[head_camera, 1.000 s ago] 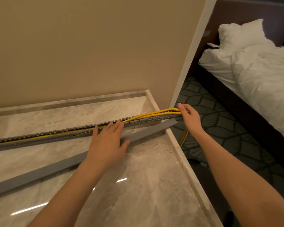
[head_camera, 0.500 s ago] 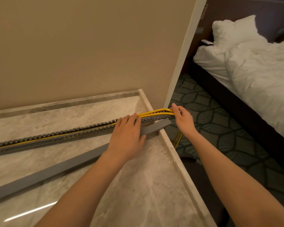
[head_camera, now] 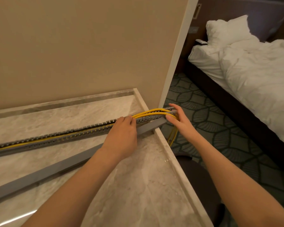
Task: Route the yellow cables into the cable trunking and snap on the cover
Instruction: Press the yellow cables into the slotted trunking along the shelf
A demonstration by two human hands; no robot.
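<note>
Fingers [head_camera: 129, 120] of the left hand [head_camera: 121, 135] bend down over the top of the trunking [head_camera: 56, 136] near its right end, just where the yellow cables [head_camera: 147, 112] rise out of the channel. Their tips are hidden, so I cannot tell whether they pinch the cables or only press on them. The right hand [head_camera: 180, 122] is at the trunking's very right end, grasping the cables between its thumb below and its fingers above.

Left of the left hand, the cables lie inside the slotted grey trunking along the rest of its visible length. Right of it, they arch above the trunking's walls, pass through the right hand and hang down beyond the trunking's end toward the patterned carpet [head_camera: 203, 112].

The grey cover [head_camera: 39, 174] lies off the trunking, flat on the marble tabletop [head_camera: 138, 194] on the trunking's near side. It is slanted to the trunking: its right end is close beside the trunking's right end, and its left part is well apart. Both right ends jut past the tabletop's edge.

Behind the trunking stands a beige wall [head_camera: 72, 46]. Well to the right of the trunking is a bed [head_camera: 252, 71] with rumpled white linen.
</note>
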